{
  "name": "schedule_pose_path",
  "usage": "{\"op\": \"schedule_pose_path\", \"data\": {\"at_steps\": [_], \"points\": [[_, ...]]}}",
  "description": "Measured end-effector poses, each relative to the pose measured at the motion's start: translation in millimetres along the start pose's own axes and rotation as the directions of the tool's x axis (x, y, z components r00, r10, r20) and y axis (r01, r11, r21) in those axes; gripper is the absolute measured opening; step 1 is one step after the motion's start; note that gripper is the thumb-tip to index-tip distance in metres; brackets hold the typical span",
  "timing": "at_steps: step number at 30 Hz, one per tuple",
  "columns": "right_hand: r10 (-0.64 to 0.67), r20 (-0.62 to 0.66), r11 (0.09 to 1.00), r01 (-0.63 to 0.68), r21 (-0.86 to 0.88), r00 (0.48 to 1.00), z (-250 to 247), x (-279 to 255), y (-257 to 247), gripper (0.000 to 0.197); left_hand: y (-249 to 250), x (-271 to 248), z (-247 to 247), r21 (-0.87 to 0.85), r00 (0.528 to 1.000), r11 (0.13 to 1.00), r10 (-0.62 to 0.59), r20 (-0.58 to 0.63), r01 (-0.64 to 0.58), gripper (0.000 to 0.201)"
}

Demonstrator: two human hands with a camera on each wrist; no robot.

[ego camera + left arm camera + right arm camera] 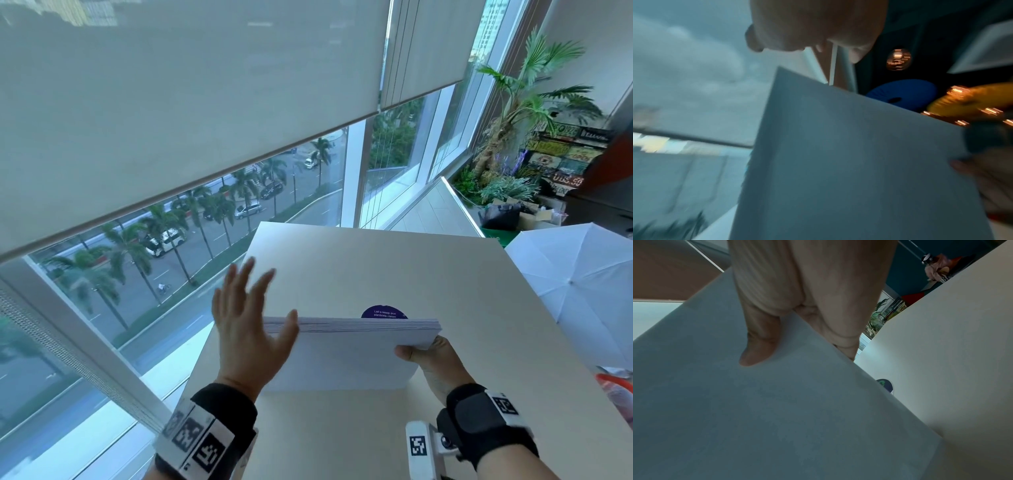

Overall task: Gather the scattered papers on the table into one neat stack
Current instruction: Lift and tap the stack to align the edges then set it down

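A stack of white papers [346, 353] stands on edge on the beige table [411, 274], its top edges roughly level. My right hand [431, 359] pinches the stack's right side, thumb on the near face and fingers behind. The right wrist view shows that thumb [758, 345] flat on the paper [777, 402]. My left hand [250, 322] is spread with straight fingers at the stack's left edge, its palm toward the sheets; whether it touches them is unclear. The blurred left wrist view shows the paper [849, 162] below the left hand [813, 24].
A round purple sticker [383, 312] lies on the table just behind the stack. A white umbrella [579, 287] stands off the table's right side. Windows with lowered blinds [171, 102] run along the left and far sides; plants [513, 113] fill the far right corner.
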State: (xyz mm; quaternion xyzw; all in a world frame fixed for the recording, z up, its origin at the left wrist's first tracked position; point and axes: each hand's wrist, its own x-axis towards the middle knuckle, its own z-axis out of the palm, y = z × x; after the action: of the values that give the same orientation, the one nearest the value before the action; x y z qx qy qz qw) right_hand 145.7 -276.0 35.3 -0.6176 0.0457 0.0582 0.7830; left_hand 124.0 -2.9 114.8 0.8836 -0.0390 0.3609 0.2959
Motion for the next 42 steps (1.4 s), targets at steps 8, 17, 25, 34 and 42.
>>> {"op": "schedule_pose_path", "data": {"at_steps": [8, 17, 25, 34, 42], "points": [[0.008, -0.002, 1.000, -0.008, 0.012, 1.000, 1.7, 0.2, 0.2, 0.066, 9.8, -16.0, 10.1, 0.309, 0.857, 0.902, 0.114, 0.503, -0.302, 0.074], [0.030, -0.008, 1.000, -0.030, 0.001, 1.000, 4.2, -1.6, -0.7, 0.069, 10.5, -7.9, 6.7, 0.305, 0.759, 0.878, 0.094, 0.645, -0.368, 0.068], [-0.018, -0.063, 0.999, 0.021, 0.046, 0.998, 8.1, -4.3, 5.1, 0.068, 17.8, 2.3, 11.4, 0.310, 0.674, 0.917, -0.064, 0.736, -0.251, 0.057], [-0.136, -0.038, 0.984, 0.131, -0.124, 0.990, 27.7, -6.8, -33.9, 0.021, 32.9, 25.5, 10.0, 0.316, 0.629, 0.924, -0.116, 0.768, -0.216, 0.020], [-0.328, -0.020, 0.739, 0.243, -0.628, 0.945, 26.2, 7.2, -92.3, 0.040, 15.6, 30.1, -11.7, 0.042, 0.831, 0.993, -0.118, 0.544, 0.114, 0.010]]}}
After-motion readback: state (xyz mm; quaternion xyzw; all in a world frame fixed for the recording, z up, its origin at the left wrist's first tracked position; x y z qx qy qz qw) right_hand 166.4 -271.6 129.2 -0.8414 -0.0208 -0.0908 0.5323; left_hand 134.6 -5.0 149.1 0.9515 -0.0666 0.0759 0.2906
